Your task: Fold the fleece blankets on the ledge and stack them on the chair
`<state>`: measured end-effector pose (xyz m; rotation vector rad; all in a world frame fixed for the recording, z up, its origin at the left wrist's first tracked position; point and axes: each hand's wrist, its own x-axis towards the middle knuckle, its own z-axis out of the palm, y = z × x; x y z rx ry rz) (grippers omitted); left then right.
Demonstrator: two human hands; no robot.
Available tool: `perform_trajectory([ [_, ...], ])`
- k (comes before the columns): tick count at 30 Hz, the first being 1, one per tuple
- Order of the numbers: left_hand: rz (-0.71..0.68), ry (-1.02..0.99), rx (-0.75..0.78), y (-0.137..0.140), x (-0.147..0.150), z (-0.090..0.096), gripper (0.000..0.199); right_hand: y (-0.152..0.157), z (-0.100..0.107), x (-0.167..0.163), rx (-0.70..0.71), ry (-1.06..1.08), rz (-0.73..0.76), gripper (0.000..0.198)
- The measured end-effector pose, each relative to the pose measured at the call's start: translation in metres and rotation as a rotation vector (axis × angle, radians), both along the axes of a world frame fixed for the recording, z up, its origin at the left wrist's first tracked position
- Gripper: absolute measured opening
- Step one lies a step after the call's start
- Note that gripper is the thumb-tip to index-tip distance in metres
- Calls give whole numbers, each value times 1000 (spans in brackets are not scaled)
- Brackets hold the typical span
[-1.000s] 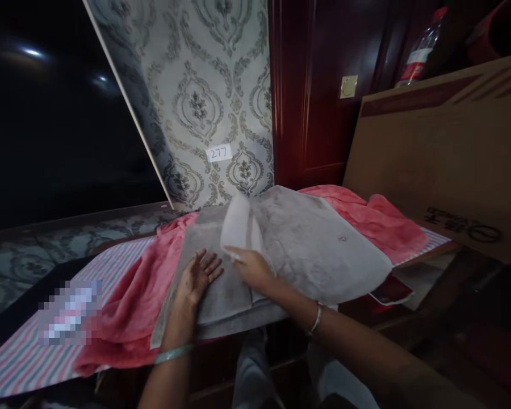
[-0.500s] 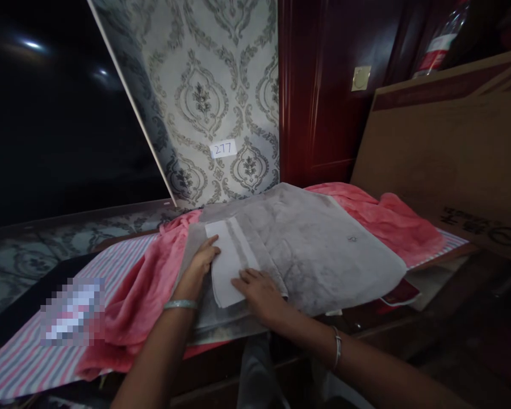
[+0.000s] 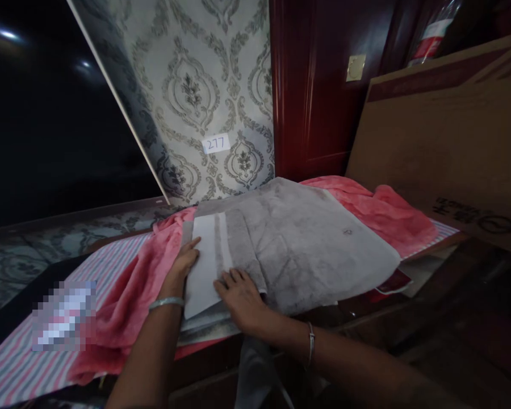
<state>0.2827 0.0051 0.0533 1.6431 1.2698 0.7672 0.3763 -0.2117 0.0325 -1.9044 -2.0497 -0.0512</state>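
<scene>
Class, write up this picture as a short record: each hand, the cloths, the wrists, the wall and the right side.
Left hand: at the white panel's left edge
Right hand: palm down, fingers spread, at the panel's right side
Main cloth: grey cloth, spread out
Under it: pink cloth, showing on both sides
Also: striped cloth, partly covered by pink
Wrists: pale band left, silvery bracelet right
Wall: patterned wallpaper, label reading 277
Right side: cardboard box
</scene>
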Motion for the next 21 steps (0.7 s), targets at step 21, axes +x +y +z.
perform_trajectory([
  [21, -34, 190, 132, -4, 0, 7, 79, -44, -41, 45, 70, 188, -199, 64],
])
